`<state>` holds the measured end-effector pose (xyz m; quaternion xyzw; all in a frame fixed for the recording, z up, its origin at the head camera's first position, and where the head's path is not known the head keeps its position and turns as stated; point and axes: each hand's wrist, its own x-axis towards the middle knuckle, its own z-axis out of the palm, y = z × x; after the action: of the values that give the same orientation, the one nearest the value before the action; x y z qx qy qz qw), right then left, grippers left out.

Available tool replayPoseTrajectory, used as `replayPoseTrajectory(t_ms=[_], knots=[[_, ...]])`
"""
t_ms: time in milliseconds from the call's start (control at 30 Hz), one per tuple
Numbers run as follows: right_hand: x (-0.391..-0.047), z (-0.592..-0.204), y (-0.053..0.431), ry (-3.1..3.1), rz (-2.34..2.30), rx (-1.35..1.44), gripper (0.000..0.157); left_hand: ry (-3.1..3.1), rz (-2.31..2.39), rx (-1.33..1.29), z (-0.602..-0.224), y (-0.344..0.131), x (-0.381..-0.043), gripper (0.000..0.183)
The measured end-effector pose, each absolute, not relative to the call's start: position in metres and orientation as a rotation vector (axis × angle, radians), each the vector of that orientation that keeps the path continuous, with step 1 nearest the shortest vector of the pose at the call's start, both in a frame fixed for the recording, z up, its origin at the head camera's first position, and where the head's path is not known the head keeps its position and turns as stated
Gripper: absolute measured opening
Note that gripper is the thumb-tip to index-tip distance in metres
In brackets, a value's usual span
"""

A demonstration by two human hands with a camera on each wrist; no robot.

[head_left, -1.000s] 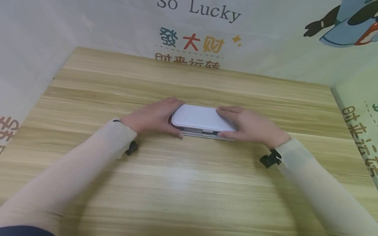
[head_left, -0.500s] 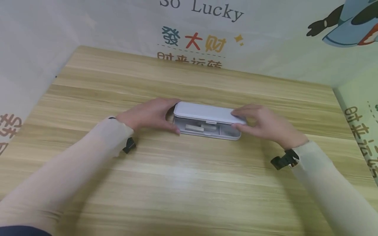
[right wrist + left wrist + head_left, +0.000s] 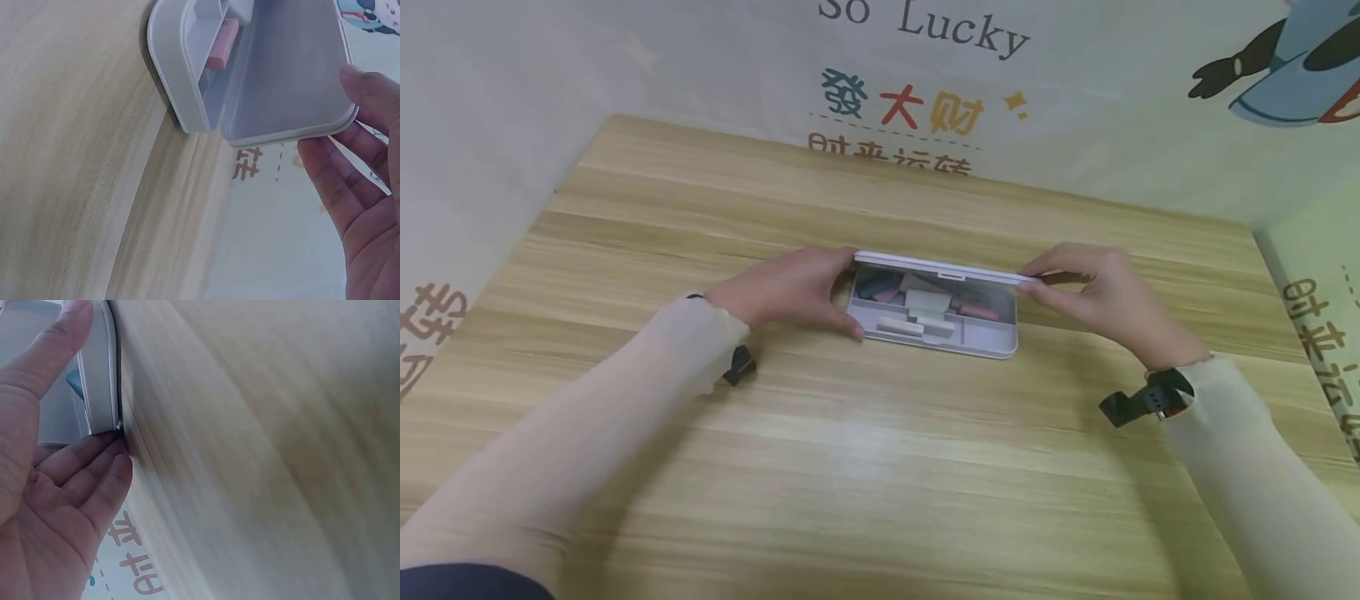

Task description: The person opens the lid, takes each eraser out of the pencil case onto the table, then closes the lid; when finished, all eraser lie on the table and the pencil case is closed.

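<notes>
A white pencil case (image 3: 989, 338) lies on the wooden table, its lid (image 3: 294, 69) raised and tilted back. My left hand (image 3: 793, 292) holds the case's left end, thumb at the front and fingers behind. At the lid's right corner my right hand (image 3: 1101, 287) pinches the edge between thumb and fingers. Several small blocks lie inside: a pink eraser-like block (image 3: 223, 44) at the right, a white block (image 3: 927, 300) in the middle and a white stick-like piece (image 3: 900, 327) in the front compartment. Dark and pink pieces at the back left are partly shaded by the lid.
The wooden table (image 3: 850, 467) spreads around the case. Behind it hangs a pale printed cloth (image 3: 700, 67) with lettering, which continues along both sides. Small black straps (image 3: 1138, 404) sit at the wrists.
The lid has swung up and back from nearly closed, uncovering the inside. My right hand has moved right and upward with it, while the left stays at the left end.
</notes>
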<state>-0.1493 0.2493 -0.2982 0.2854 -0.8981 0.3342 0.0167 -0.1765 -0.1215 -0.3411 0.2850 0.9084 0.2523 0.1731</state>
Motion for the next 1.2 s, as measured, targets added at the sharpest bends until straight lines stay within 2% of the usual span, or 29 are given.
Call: replayPoseTrajectory(t_ms=[267, 633, 900, 1200], knots=[[-0.161, -0.302, 0.251, -2.697, 1.149, 0.731, 0.012, 2.552, 0.747, 0.817, -0.343, -0.12, -0.177, 0.104], [-0.185, -0.312, 0.238, -2.633, 1.216, 0.315, 0.021, 2.561, 0.702, 0.827, -0.34, -0.12, -0.173, 0.107], [-0.206, -0.332, 0.236, -2.696, 1.198, 0.261, 0.023, 2.556, 0.727, 0.846, -0.344, -0.122, -0.172, 0.105], [-0.211, -0.342, 0.236, -2.874, 1.177, 0.218, 0.033, 2.561, 0.714, 0.834, -0.342, -0.122, -0.172, 0.109]])
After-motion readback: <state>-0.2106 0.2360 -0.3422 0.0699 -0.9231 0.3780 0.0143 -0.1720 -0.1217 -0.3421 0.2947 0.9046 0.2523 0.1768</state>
